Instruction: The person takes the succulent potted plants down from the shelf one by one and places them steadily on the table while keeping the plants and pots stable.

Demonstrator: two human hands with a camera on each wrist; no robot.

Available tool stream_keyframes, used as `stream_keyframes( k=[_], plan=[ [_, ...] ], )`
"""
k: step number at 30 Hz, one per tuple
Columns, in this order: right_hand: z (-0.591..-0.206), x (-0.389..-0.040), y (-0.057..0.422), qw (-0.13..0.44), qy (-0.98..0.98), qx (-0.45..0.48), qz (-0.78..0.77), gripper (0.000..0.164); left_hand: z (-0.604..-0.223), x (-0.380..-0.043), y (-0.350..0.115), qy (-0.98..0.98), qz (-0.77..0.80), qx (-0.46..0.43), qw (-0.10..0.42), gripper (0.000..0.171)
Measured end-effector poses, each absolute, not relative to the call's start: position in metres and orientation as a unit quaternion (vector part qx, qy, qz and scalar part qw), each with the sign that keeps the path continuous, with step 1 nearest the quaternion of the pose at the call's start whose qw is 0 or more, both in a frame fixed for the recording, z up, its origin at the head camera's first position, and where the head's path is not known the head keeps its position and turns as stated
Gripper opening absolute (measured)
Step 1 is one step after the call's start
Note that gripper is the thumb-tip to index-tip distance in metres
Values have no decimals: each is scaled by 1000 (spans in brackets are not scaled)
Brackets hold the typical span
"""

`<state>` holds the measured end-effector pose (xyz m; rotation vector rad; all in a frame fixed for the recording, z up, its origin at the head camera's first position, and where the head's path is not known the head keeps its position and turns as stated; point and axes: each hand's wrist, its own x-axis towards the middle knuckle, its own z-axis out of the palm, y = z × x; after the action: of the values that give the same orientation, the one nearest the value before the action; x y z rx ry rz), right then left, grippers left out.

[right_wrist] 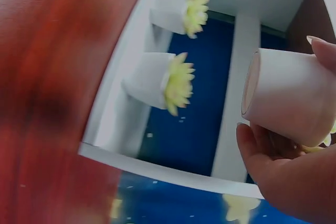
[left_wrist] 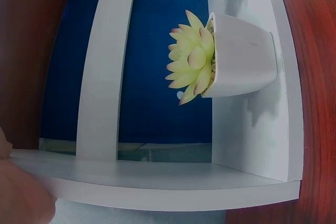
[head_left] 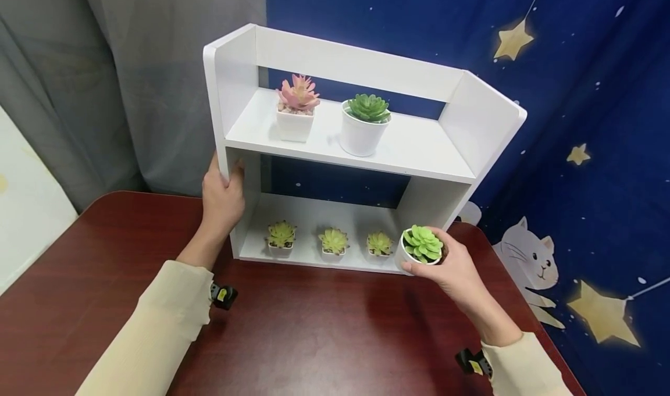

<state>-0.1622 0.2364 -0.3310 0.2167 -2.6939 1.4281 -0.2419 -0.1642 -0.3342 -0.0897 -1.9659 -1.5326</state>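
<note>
**White shelf (head_left: 361,53) gripped left, potted succulent (head_left: 423,245) held right**

The left hand (head_left: 222,201) has fingers clamped on the shelf's left side panel (head_left: 211,93). Next stand a pink succulent (head_left: 298,93), three yellow-green succulents (head_left: 334,241), a dark-green succulent (head_left: 369,108). The right hand (head_left: 460,265) clamps the round white pot (right_wrist: 289,93) before the lower tier's right end.

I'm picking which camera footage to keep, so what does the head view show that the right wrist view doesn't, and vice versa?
Only the head view shows the pink succulent and the dark green plant on the upper shelf, and the cat picture on the backdrop.

Only the right wrist view shows the base of the held white pot.

Both show the right hand holding that pot, the white shelf unit, three small yellow-green succulents and the reddish table.
</note>
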Motion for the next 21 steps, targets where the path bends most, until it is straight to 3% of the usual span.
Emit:
stream_keyframes(
  k=[21],
  plan=[
    [-391,-159,240,7,-882,6,472,75,-333,-241,-165,-752,-579,-38,312,45]
  ],
)
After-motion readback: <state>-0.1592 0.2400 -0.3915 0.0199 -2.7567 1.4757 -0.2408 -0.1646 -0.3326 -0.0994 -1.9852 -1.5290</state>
